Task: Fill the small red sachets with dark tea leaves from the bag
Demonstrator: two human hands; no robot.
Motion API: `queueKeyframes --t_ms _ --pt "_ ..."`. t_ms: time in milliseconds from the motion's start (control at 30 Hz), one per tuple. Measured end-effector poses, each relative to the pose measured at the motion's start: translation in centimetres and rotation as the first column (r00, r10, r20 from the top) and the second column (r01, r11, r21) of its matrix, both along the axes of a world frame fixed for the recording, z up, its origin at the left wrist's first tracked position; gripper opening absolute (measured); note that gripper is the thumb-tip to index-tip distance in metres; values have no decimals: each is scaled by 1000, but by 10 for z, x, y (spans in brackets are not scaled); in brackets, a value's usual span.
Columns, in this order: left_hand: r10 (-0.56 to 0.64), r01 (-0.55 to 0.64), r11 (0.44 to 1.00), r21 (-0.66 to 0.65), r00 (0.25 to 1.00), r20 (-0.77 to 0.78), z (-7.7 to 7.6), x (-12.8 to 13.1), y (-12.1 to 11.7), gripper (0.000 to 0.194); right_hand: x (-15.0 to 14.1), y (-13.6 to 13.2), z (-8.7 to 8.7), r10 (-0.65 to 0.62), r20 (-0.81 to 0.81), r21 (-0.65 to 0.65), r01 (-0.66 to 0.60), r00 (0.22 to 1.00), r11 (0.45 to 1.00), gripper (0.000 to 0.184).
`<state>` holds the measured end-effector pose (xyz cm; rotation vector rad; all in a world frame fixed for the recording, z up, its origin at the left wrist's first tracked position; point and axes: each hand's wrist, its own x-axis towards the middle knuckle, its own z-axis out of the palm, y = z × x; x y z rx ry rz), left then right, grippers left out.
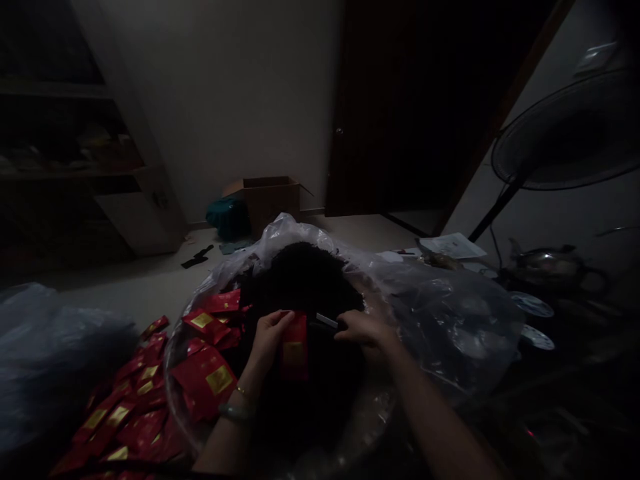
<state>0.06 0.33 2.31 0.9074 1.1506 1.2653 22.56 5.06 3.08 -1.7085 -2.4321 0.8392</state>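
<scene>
My left hand (pixel 264 341) pinches the top of an upright red packet (pixel 294 337) with a gold label. Just to its right, my right hand (pixel 367 330) is closed around a small tool (pixel 326 321) with a pale, straight edge; dim light hides its exact kind. Both hands are over a heap of black, loose leaf-like material (pixel 303 277) in a round container lined with clear plastic (pixel 285 230). More red packets (pixel 205 377) lie inside the container at the left. A bracelet and a bangle are on my left wrist.
Outside the container at left is a pile of red packets (pixel 143 400) beside a translucent plastic bag (pixel 55 353). Plastic sheeting (pixel 455 320) spreads right, near a teapot (pixel 547 263) and a standing fan (pixel 565 133). An open cardboard box (pixel 273 203) stands by the wall.
</scene>
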Motion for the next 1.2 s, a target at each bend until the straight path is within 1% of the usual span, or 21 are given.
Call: queueKeyframes --t_ms 33,67,100,167,200,267,367,400,533,633,700,767,867,967,1100,1167,1200 --pt "4 -4 1000 18 1000 -7 1 1 -1 45 -6 -1 0 14 -67 -9 -15 998 1000 22" --pt "10 -10 999 41 1000 -16 1 2 -1 45 -14 -3 2 27 -169 0 -27 985 1000 23" --pt "14 -12 998 62 1000 -27 2 3 -2 45 -22 -6 4 35 -292 21 -30 956 999 26" --pt "4 0 996 85 999 -43 4 4 -3 45 -38 -12 10 31 -525 63 2 850 998 33" --pt "-11 15 996 87 999 -45 4 5 -3 45 -47 -16 12 22 -601 68 25 799 997 33" --pt "-47 50 995 82 998 -36 3 6 -3 45 -60 -22 12 -15 -672 71 85 741 994 28" --pt "-90 91 993 75 996 -17 0 6 -3 45 -70 -25 8 -100 -685 72 204 722 976 15" --pt "-106 107 991 74 994 -17 0 6 -3 45 -71 -25 7 -118 -687 67 225 717 972 13" --pt "-161 165 984 71 985 -61 -2 4 -2 45 -64 -23 11 -121 -707 15 187 697 982 11" --pt "-188 198 977 83 976 -113 -1 2 -2 41 -57 -24 20 -131 -690 -40 144 712 989 14" --pt "-159 181 975 126 973 -167 -1 0 -1 34 -53 -25 26 -144 -675 -85 118 724 989 19" --pt "-96 135 977 165 970 -222 0 -1 0 28 -51 -27 30 -158 -668 -125 100 728 987 21" --pt "-34 80 982 174 966 -255 0 -1 0 23 -51 -28 31 -147 -662 -115 94 735 989 20" --pt "-24 63 986 153 970 -242 -1 1 -1 25 -56 -29 28 -136 -654 -78 112 744 991 16" --pt "-35 57 993 99 977 -210 -7 3 3 35 -52 -26 29 -179 -627 -141 115 758 983 16" --pt "0 25 996 90 965 -264 -11 3 6 37 -39 -21 33 -197 -601 -131 148 774 980 16" --pt "29 5 995 103 944 -330 -13 2 7 35 -31 -18 36 -207 -585 -102 181 785 978 16"
